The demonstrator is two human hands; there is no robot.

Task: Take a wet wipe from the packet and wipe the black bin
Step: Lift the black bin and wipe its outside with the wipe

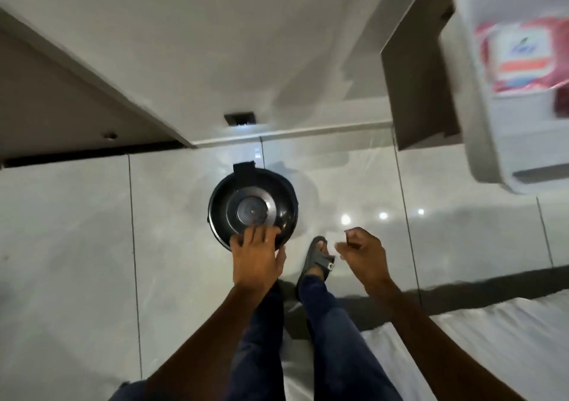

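A round black bin (246,197) with a shiny lid stands on the pale floor tiles, seen from straight above. My left hand (257,254) lies on the bin's near rim, fingers spread over the lid's edge. My right hand (363,251) hovers to the right of the bin above my sandalled foot, its fingers curled and apart with nothing in them. The wet wipe packet (520,52), red and white, lies blurred on a white surface at the upper right, far from both hands.
A white piece of furniture (492,141) juts in at the upper right. A white cabinet front (184,46) with a small dark vent rises behind the bin. My legs in dark trousers and a grey sandal (318,260) stand below. A white sheet (492,339) covers the lower right.
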